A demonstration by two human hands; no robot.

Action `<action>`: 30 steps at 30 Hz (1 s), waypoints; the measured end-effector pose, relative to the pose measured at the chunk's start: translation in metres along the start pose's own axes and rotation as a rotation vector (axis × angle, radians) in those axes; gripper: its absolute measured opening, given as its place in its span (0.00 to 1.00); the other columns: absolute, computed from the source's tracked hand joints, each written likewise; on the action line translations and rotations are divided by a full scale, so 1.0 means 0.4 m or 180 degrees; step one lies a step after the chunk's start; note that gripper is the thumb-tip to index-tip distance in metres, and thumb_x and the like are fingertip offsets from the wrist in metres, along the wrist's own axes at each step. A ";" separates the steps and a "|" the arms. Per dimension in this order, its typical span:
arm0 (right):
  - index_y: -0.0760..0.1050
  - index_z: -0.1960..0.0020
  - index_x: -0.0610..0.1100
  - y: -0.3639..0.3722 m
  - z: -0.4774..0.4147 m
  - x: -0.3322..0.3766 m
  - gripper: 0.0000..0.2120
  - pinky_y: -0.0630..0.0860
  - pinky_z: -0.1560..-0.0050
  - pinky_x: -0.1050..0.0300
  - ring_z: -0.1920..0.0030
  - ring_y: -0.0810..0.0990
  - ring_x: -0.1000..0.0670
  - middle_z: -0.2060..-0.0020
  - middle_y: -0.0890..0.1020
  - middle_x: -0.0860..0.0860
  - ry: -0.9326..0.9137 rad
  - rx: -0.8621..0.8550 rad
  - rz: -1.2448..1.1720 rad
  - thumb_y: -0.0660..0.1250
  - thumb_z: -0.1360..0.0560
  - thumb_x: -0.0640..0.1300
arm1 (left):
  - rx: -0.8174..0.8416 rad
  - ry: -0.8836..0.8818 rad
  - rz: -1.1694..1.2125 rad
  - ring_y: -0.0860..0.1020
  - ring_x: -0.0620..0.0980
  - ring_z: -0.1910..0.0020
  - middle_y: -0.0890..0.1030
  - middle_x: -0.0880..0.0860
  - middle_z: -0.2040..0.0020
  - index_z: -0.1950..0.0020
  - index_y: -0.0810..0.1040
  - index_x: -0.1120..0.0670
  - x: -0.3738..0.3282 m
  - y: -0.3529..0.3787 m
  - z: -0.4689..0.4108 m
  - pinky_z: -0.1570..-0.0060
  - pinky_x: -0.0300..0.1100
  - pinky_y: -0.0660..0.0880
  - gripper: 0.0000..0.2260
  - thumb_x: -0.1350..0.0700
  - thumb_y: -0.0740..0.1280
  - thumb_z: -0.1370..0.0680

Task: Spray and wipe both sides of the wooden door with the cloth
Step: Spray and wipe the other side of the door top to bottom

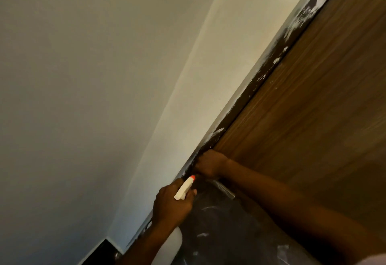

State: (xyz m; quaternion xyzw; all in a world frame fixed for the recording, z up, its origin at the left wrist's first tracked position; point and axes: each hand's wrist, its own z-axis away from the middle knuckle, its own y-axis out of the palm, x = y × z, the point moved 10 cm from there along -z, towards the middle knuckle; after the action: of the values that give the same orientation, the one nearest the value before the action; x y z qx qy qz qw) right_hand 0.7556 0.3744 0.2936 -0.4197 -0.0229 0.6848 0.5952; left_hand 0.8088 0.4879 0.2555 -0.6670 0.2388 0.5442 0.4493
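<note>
White wall fills the left of view. Your left hand has its grip clamped round the spray bottle, orange nozzle toward the dark, paint-smeared frame. Your right hand sits bunched at the edge of the wooden door; I cannot tell whether its grip holds anything. Plastic film lies beneath both.

Single view, worn on the head and rolled hard to one side. Faces forward, pressed close to the door, skimming along it. Takes in door from 1 to 5 o'clock, wall from 8 to 12, frame as a slanted band between. Catches left hand with bottle and right hand near, just below centre toward 6 o'clock.
</note>
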 end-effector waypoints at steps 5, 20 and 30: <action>0.69 0.25 0.49 0.042 0.191 -0.076 0.25 0.56 0.22 0.46 0.22 0.62 0.46 0.24 0.68 0.49 -0.0354 -0.1605 0.0314 0.57 0.22 0.51 | -0.0001 -0.0034 0.0145 0.82 0.48 0.56 0.82 0.49 0.54 0.47 0.78 0.49 -0.037 0.023 0.030 0.51 0.46 0.80 0.16 0.41 0.69 0.28; 0.72 0.27 0.44 0.128 0.234 -0.060 0.30 0.62 0.25 0.43 0.25 0.67 0.41 0.28 0.73 0.44 0.0264 -0.2479 0.0094 0.73 0.28 0.40 | 0.0101 -0.0372 -0.0072 0.81 0.52 0.50 0.81 0.52 0.45 0.40 0.76 0.51 -0.033 0.081 0.084 0.46 0.47 0.78 0.21 0.41 0.68 0.28; 0.62 0.23 0.42 0.314 0.477 -0.052 0.21 0.59 0.24 0.44 0.23 0.62 0.42 0.25 0.69 0.44 0.1080 -0.3215 -0.0563 0.50 0.15 0.43 | 0.0191 -0.0631 -0.0201 0.79 0.55 0.44 0.79 0.54 0.39 0.36 0.74 0.54 -0.024 0.108 0.095 0.41 0.50 0.74 0.21 0.45 0.67 0.25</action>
State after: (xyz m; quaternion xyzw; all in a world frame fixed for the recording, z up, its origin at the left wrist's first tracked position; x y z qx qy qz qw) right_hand 0.5395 0.4101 0.3617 -0.7549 -0.2881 0.4585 0.3700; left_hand 0.7517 0.4980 0.2497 -0.6033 0.1882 0.5857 0.5075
